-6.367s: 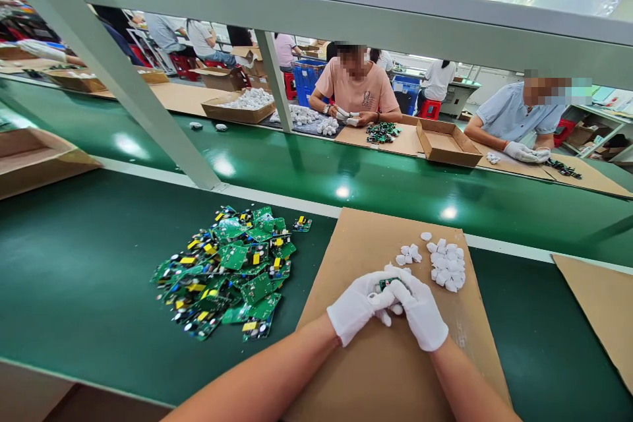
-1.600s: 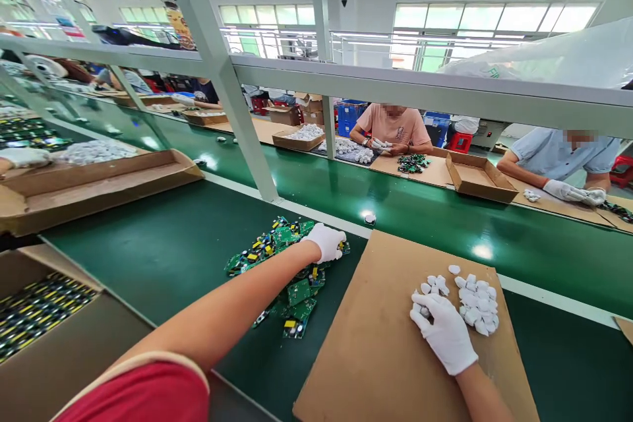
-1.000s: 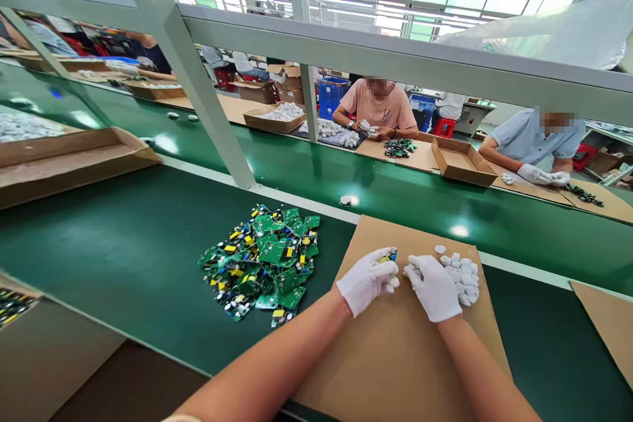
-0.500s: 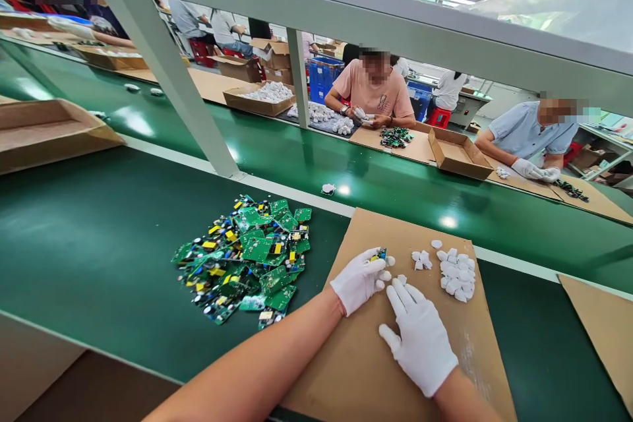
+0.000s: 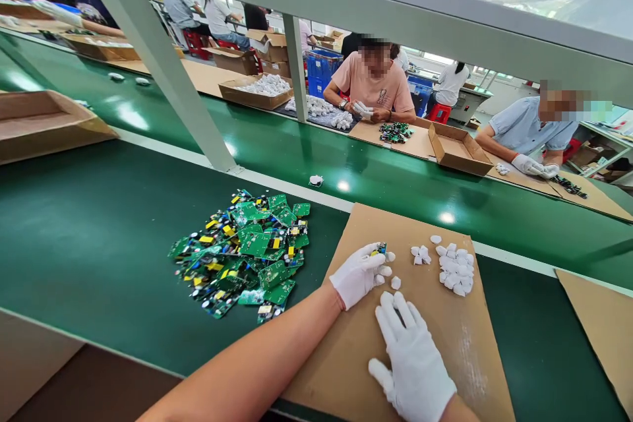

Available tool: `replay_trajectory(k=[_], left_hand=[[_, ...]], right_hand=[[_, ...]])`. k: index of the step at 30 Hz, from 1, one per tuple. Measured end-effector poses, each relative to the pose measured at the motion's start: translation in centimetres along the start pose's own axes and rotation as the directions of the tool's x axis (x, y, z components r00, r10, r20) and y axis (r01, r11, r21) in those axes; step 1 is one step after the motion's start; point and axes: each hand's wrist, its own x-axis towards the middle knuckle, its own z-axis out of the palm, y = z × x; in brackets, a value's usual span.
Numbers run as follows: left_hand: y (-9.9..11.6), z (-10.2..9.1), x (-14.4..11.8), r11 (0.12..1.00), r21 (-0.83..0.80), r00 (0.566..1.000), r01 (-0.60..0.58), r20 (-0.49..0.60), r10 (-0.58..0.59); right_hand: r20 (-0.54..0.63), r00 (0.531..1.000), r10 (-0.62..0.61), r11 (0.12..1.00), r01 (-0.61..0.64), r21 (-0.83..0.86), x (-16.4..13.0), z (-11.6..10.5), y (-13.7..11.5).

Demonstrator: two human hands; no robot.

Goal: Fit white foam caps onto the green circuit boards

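Note:
My left hand (image 5: 361, 273), in a white glove, is closed on a small circuit board (image 5: 380, 249) that shows green, yellow and blue between its fingers. My right hand (image 5: 413, 356), also gloved, lies flat on the cardboard sheet (image 5: 346, 356) with its fingers stretched and thumb apart, holding nothing. Just beyond its fingertips is a single small white piece (image 5: 395, 283). Further right on the cardboard are a small cluster of white pieces (image 5: 421, 254), a lone white piece (image 5: 435, 239) and a larger group of white pieces (image 5: 455, 269).
A heap of circuit boards (image 5: 247, 250) lies left of the cardboard on the green bench. Beyond a pale rail runs a green conveyor belt (image 5: 277, 151) carrying a board with a white top (image 5: 316, 180). A metal post (image 5: 163, 66) rises at left. Co-workers sit across the belt.
My right hand has drawn back toward me, uncovering the single white piece. My left hand stays almost in place with the circuit board. The board on the belt has shifted slightly left.

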Motion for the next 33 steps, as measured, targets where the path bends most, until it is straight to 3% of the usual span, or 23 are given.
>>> replay_trajectory(k=[7,13,17,21,23,28,33], left_hand=[[-0.1,0.0,0.0,1.0,-0.006,1.0,-0.02,-0.004,0.02],[0.0,-0.1,-0.1,1.0,0.016,1.0,-0.018,-0.004,0.018],[-0.1,0.0,0.0,1.0,-0.001,1.0,-0.02,-0.003,0.02],[-0.1,-0.2,0.0,1.0,-0.008,1.0,-0.012,0.001,0.012],[-0.1,-0.2,0.0,1.0,-0.007,1.0,-0.01,0.001,0.01],[0.0,-0.2,0.1,1.0,-0.007,1.0,-0.003,-0.001,0.003],[0.0,-0.2,0.1,1.0,0.007,1.0,0.011,0.008,-0.011]], right_hand=[[0.016,0.996,0.085,0.996,-0.085,0.022,1.4,-0.6,0.8],[0.043,0.999,-0.032,0.998,0.029,0.051,0.9,-0.6,0.4],[0.018,0.997,0.075,0.997,-0.075,0.024,1.2,-0.6,0.6],[0.015,1.0,-0.008,0.998,0.008,0.063,1.5,-0.7,0.6],[-0.016,0.999,-0.03,0.998,0.03,0.05,1.7,-0.9,1.0],[-0.177,0.982,0.065,0.998,-0.06,0.03,2.8,-1.2,2.9],[-0.293,0.934,0.206,0.944,-0.112,0.309,4.0,-0.7,5.0]])
